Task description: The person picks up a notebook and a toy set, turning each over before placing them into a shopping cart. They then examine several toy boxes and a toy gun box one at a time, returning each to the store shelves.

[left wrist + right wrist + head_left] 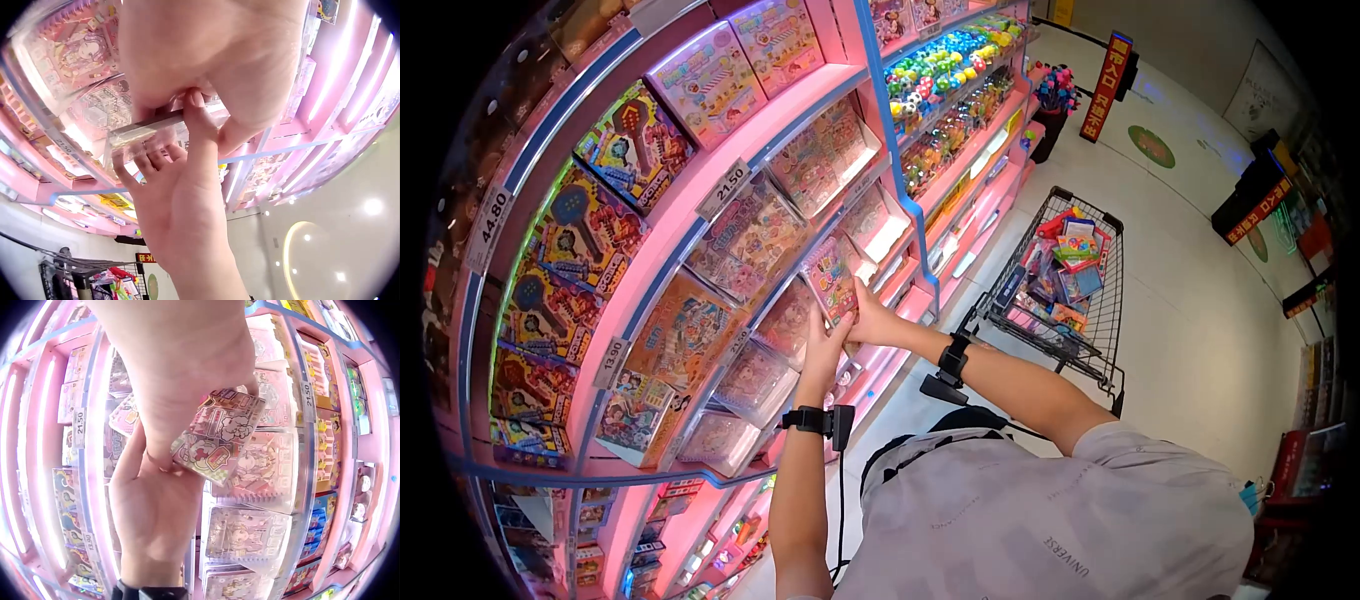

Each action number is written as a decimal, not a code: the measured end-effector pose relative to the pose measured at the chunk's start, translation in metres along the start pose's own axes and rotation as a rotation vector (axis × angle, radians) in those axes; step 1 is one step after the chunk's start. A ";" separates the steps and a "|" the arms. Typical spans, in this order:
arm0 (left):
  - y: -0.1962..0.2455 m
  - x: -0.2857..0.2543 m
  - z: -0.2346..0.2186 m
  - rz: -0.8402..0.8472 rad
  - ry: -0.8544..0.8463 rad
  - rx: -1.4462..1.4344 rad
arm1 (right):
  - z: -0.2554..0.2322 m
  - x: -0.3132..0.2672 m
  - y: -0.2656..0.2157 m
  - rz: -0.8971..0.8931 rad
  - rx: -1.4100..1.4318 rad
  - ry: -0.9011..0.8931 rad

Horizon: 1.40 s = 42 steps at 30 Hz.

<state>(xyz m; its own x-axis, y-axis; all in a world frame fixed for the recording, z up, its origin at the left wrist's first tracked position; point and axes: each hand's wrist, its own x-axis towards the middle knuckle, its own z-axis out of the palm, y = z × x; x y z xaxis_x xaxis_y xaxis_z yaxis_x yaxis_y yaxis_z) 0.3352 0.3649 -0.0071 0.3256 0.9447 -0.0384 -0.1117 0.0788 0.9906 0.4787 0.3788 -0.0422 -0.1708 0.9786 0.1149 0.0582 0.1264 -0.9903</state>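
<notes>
Both hands hold one flat, clear-cased pack with a pink cartoon cover [832, 280] in front of the shelf. My left hand [825, 350] grips its lower edge, and my right hand [877, 322] holds it from the right side. In the right wrist view, the cartoon front of the pack [222, 431] shows beside the large near right hand [181, 356]; the left hand [156, 506] reaches up from below. Edge-on in the left wrist view, the pack's clear side [140, 132] lies between the left hand [206, 50] and the right hand's thumb and fingers [199, 122].
Pink shelves [730, 140] with price tags carry cartoon-covered spiral notebooks [247, 531] and boxed toys [595, 225]. A black wire shopping cart [1115, 290] with colourful packages stands at the right on the pale floor [1190, 330]. Red signs [1108, 85] stand farther back.
</notes>
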 end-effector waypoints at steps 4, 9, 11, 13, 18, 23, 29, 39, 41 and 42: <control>0.001 0.004 -0.018 -0.087 -0.100 -0.089 | 0.014 0.003 0.017 -0.096 -0.299 0.253; -0.010 0.013 -0.034 -0.202 -0.164 -0.053 | -0.035 0.018 -0.010 -0.112 -0.585 0.532; -0.017 0.018 -0.037 -0.229 -0.179 0.001 | -0.061 0.030 -0.015 -0.116 -0.735 0.622; -0.012 0.021 -0.038 -0.240 -0.184 0.063 | -0.078 0.041 -0.018 -0.151 -0.757 0.696; -0.002 0.041 -0.035 -0.233 -0.077 0.133 | -0.101 0.054 -0.025 -0.092 -0.619 0.705; 0.020 0.074 -0.027 -0.040 0.121 0.118 | -0.125 0.069 -0.021 -0.028 -0.558 0.680; 0.098 0.127 0.015 0.601 0.224 1.030 | -0.166 0.077 -0.024 -0.016 -0.585 0.605; 0.123 0.213 0.008 0.772 0.358 1.920 | -0.195 0.054 0.001 0.040 -0.390 0.546; 0.146 0.210 0.021 0.431 0.276 1.859 | -0.202 0.056 0.008 0.078 -0.323 0.538; 0.157 0.209 0.026 0.270 0.232 1.818 | -0.205 0.058 0.001 0.069 -0.274 0.520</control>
<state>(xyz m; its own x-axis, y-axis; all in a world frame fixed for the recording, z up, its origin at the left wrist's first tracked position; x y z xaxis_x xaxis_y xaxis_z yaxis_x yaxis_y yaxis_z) 0.4097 0.5663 0.1434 0.3361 0.9036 0.2657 0.9412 -0.3119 -0.1298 0.6703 0.4693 -0.0208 0.3431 0.9284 0.1426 0.3157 0.0290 -0.9484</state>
